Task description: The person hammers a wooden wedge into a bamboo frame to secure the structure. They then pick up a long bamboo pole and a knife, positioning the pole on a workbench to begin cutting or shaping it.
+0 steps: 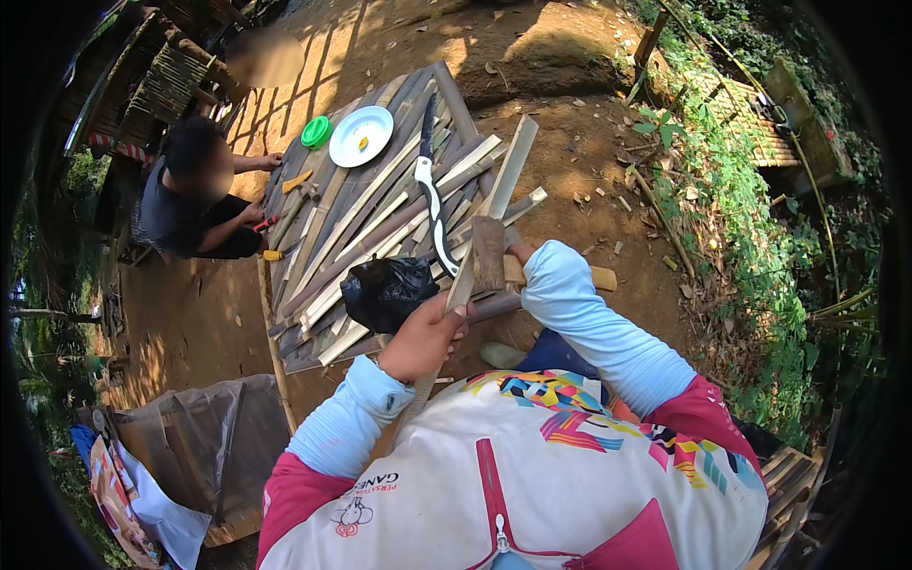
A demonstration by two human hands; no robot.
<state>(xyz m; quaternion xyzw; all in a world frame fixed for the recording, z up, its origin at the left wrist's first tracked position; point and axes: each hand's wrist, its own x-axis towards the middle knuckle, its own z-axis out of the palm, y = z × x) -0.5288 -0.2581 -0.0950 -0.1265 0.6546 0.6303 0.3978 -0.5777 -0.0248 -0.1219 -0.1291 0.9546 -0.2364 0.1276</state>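
My left hand [423, 339] is closed around a long flat bamboo strip [511, 171], which slants from beside my body up across the table. My right hand [518, 249] reaches in beside the strip, its fingers mostly hidden behind a brown wooden block [488, 255]. From the block's side a pale wooden shaft [602, 278] passes beneath my right sleeve; the two look like a mallet's head and handle. Just left of the strip lies a saw [437, 214] with a white and black handle. A crumpled black plastic bag [388, 291] rests near my left hand.
Many split bamboo strips [375, 220] cover the slatted table [459, 100]. At its far side stand a white plate [353, 144] with something yellow and a green bowl-like container [316, 132]. A person [190, 195] crouches at the left, holding a red-handled tool [265, 225]; an orange-handled tool [296, 180] lies nearby.
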